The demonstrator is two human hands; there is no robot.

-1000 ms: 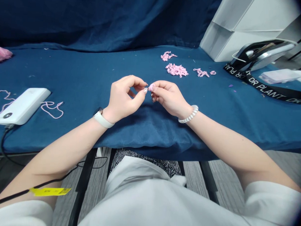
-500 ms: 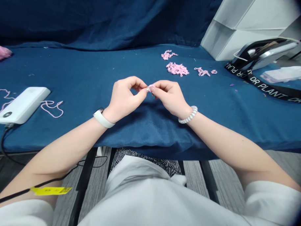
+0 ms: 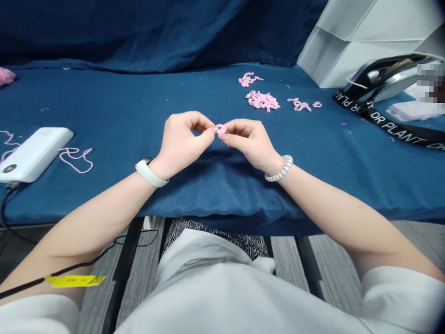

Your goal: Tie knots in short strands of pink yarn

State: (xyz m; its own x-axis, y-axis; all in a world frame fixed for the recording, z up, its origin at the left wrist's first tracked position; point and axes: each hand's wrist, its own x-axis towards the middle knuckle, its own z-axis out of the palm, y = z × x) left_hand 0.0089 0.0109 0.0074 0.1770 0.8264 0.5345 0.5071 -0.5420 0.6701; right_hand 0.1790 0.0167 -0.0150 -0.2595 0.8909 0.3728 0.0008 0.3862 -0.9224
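Left hand [image 3: 185, 145], right hand [image 3: 250, 144] pinch loop [image 3: 220, 130], axis unclear.

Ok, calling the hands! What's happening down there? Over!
Left hand, right hand pinching small pink yarn piece. Pink yarn pile ahead, not touching. White power bank off to the left.

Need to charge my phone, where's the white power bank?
In the head view, the white power bank lies left of your left hand, beside pink yarn.
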